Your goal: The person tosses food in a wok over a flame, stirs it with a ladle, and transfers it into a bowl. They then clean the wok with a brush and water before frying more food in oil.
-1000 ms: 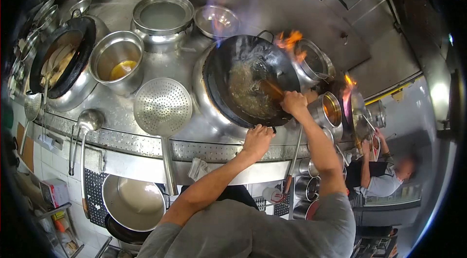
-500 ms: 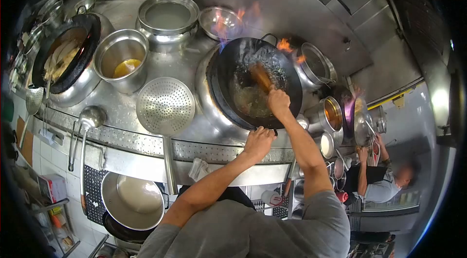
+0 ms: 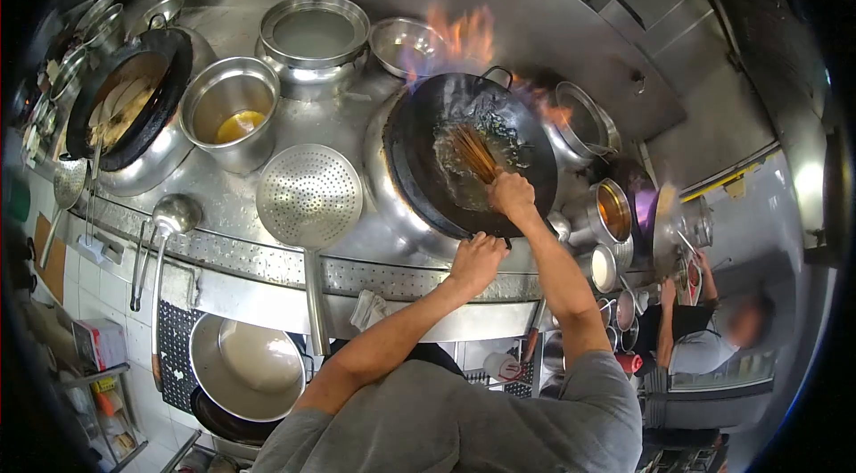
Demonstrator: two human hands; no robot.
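A dark round wok (image 3: 528, 130) sits tilted on the burner, with a little bubbling liquid at its bottom. My right hand (image 3: 514, 197) is closed around the near end of a bamboo wok brush (image 3: 473, 153). The brush's splayed bristles point away from me and rest in the liquid. At the wok's near rim my left hand (image 3: 478, 259) grips the wok's handle, which is mostly hidden under my fingers. The far loop handle (image 3: 497, 72) is free.
Flames (image 3: 465, 34) rise behind the wok. A perforated strainer (image 3: 309, 197) and a ladle (image 3: 176, 214) lie to the left. Near them stand a pot of yellow liquid (image 3: 230, 107) and a second wok (image 3: 178, 58). Another person (image 3: 700, 330) works at the right.
My right hand has swung the brush slightly, and its bristles now fan out lower in the wok. The flames behind have grown taller. My left hand keeps its hold.
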